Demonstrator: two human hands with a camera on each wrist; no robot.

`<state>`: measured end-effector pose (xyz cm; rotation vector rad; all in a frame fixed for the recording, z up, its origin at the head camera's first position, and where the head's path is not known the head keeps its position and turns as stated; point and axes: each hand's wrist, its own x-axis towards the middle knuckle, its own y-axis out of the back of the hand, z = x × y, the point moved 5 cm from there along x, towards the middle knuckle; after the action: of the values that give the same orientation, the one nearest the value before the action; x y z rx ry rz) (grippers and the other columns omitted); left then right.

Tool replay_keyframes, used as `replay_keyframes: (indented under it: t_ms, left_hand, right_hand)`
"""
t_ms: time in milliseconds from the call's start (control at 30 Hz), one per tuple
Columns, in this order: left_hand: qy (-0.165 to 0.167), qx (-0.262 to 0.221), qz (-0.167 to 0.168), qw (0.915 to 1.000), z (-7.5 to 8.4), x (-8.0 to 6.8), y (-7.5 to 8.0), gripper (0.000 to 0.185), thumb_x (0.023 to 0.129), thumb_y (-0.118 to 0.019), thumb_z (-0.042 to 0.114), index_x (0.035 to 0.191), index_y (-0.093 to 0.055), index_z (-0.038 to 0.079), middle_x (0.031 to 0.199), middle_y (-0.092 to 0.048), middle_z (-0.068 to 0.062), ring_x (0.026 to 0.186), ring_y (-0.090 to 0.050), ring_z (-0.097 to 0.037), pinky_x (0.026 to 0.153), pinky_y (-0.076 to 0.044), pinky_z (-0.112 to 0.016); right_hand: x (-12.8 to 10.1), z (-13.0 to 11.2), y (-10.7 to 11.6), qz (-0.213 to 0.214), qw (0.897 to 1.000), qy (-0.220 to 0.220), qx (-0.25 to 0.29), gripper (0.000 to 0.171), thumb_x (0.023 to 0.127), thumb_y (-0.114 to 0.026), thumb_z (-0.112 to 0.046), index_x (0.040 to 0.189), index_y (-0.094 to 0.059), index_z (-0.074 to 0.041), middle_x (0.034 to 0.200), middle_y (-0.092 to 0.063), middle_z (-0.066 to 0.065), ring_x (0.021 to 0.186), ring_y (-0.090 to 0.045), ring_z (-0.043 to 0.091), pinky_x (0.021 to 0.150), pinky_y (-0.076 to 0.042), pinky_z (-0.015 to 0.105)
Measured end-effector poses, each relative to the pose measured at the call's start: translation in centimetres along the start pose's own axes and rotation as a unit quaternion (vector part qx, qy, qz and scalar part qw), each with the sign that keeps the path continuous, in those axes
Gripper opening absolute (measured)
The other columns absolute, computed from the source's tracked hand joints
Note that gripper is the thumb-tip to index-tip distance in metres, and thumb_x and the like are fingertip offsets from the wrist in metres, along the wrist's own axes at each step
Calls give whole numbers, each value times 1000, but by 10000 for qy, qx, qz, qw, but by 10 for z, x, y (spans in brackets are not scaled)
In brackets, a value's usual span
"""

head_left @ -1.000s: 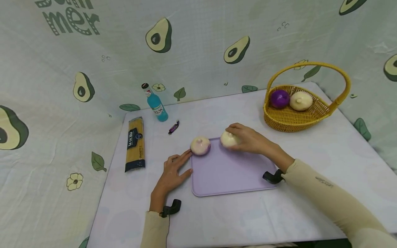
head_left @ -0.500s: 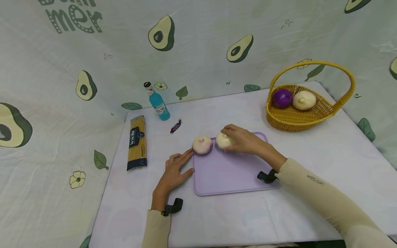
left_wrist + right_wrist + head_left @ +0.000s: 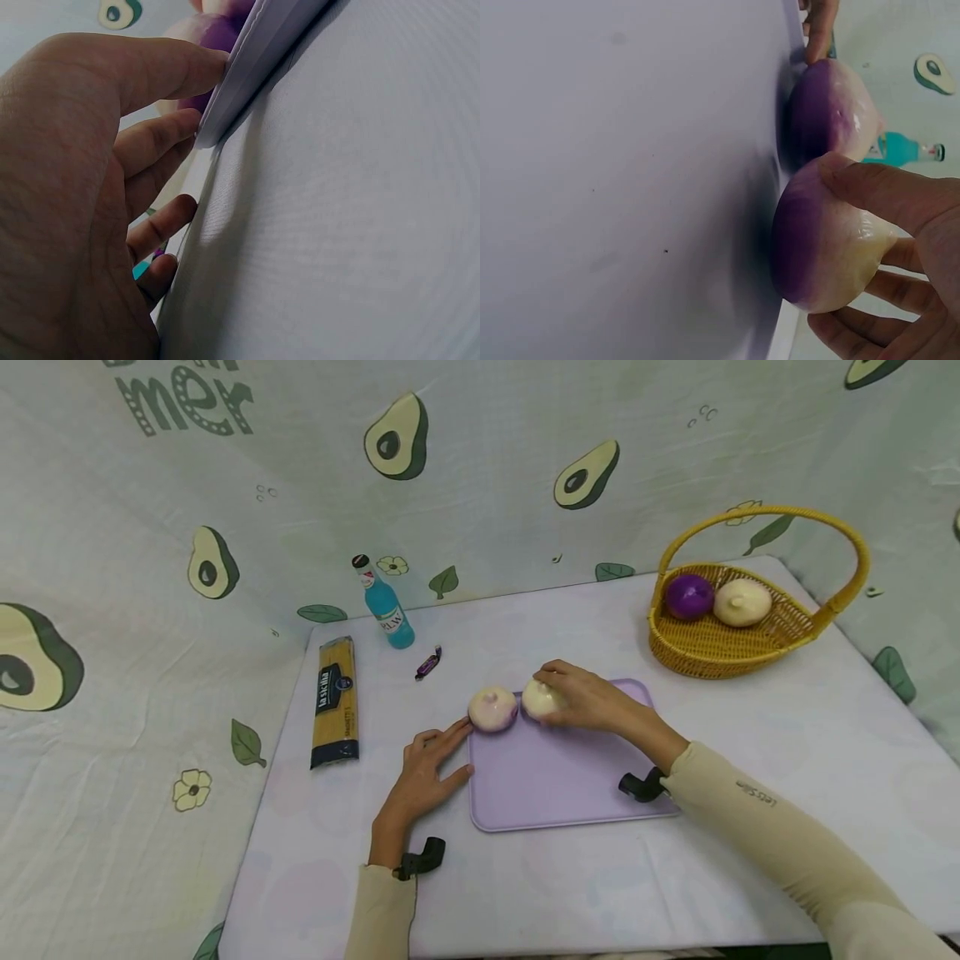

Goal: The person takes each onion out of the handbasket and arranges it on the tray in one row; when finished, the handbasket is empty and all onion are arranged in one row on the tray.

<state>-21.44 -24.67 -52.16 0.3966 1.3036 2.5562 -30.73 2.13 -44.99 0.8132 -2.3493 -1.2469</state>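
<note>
1. From my end, through the head camera, I see the right hand [image 3: 581, 697] curled round a pale turnip-shaped vegetable with a purple base [image 3: 538, 700]. It lies to the left of the palm, inside the grasp.
2. My right wrist view shows the thumb on one flank of that vegetable and fingers on the opposite flank, its purple end facing the flat lilac rectangular tray [image 3: 562, 785]. I have it at the tray's far edge, but cannot tell whether it bears on it.
3. Just to its left, at the tray's far left corner, I see a second glossy cream-and-purple vegetable [image 3: 492, 709]; I cannot tell whether the two touch.
4. I see the left hand [image 3: 422, 772] with its fingers apart, grasping nothing. Its thumb is at the tray's left edge, and its foremost fingertips are at or just beside the second vegetable.
5. Well apart, toward the far right of the white-covered surface [image 3: 562, 893], I see a yellow woven basket with a tall handle [image 3: 701, 664], holding a round deep-purple vegetable [image 3: 689, 597] beside a cream one [image 3: 742, 603].
</note>
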Motion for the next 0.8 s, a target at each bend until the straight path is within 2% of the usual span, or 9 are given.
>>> replay_keyframes:
  t_ms: [533, 800]
  left_hand:
    - [32, 53, -89, 9999, 3, 6, -2, 66, 95, -62, 46, 155, -38, 35, 160, -30, 20, 130, -34, -24, 106, -19, -51]
    - [-34, 108, 11, 9999, -1, 1, 0, 66, 95, -62, 46, 155, -37, 35, 159, -30, 20, 130, -35, -25, 105, -20, -51]
  right_hand:
    - [0, 3, -5, -42, 10000, 7, -30, 73, 82, -85, -28, 141, -53, 0, 142, -49, 16, 128, -50, 35, 104, -41, 49]
    - [-2, 1, -1, -39, 9999, 90, -69, 85, 83, -83, -36, 150, -42, -1, 151, -40, 18, 135, -42, 37, 110, -34, 51]
